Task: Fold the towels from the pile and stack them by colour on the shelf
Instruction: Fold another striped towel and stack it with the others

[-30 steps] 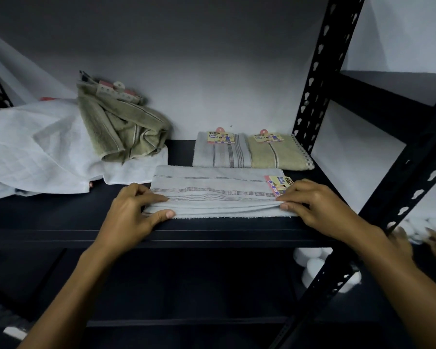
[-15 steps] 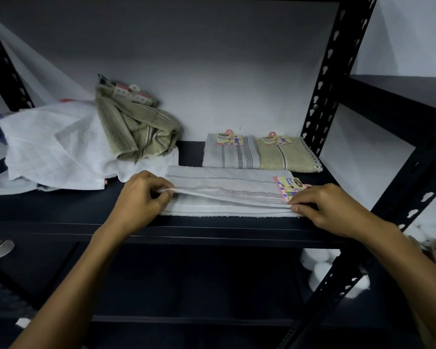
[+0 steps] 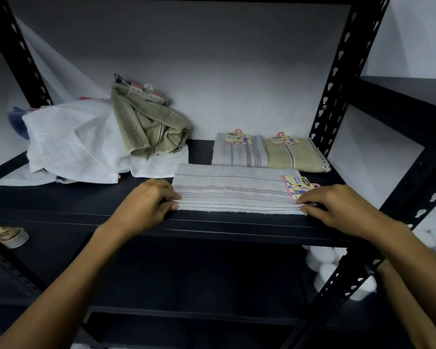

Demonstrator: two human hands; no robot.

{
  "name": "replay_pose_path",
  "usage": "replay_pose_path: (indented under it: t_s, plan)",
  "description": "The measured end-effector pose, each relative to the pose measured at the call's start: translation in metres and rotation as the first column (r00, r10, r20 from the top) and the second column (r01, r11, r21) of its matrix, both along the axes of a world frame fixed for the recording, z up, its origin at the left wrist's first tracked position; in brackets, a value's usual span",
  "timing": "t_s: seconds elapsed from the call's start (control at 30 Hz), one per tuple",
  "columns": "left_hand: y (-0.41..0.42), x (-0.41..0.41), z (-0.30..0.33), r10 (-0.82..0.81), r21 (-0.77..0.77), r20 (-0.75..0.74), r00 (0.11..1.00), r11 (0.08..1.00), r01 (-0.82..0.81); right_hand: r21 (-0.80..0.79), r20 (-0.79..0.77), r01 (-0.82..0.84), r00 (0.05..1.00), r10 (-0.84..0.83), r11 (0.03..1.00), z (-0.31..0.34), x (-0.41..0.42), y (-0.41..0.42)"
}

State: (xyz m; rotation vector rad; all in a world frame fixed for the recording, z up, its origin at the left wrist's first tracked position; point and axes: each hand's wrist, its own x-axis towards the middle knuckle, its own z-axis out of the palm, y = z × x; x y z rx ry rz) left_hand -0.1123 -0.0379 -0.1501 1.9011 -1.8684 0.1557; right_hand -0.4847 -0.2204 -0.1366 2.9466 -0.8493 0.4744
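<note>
Black metal shelf [image 3: 61, 205], grey wall behind. Your left hand [image 3: 141, 205] and right hand [image 3: 337, 207] each pinch an end of the striped grey towel [image 3: 232, 190] at the shelf's front edge, fingers curled on the near fold, likely to square the layers. Folded grey towel [image 3: 239, 153] and olive towel [image 3: 292, 156] sit behind it; unfolded pile [image 3: 91, 142] lies left.

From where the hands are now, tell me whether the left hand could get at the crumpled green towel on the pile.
Probably yes. The left hand pinches the grey striped towel and must let go first. The crumpled green towel lies on top of the white cloth, uncovered, with bare shelf between.
</note>
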Motion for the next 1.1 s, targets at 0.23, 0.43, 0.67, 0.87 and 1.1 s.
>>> replay_pose_path:
  t_s: [0.23,0.43,0.67,0.87,1.1]
  plan:
    - [-0.01,-0.007,0.003,0.069,-0.014,0.089,0.994,0.998,-0.068,-0.055,-0.07,0.035,0.997,-0.039,0.998,-0.002,0.008,0.006]
    - [0.003,-0.022,-0.001,0.225,-0.331,0.059,0.973,0.923,-0.193,-0.092,0.019,0.035,0.999,-0.034,0.995,-0.009,0.006,0.011]
    - [0.01,-0.024,-0.011,0.183,-0.374,0.081,0.98,0.917,-0.14,-0.149,0.101,0.03,0.995,-0.015,0.988,-0.014,0.004,0.013]
    - [0.024,-0.02,-0.037,0.101,-0.32,0.08,0.992,0.945,-0.07,-0.143,0.234,0.012,0.972,0.022,0.99,-0.03,-0.004,0.015]
    - [0.027,-0.015,-0.033,0.051,-0.24,-0.163,0.985,0.967,-0.09,-0.201,0.287,-0.063,0.95,0.12,0.978,-0.039,-0.007,0.012]
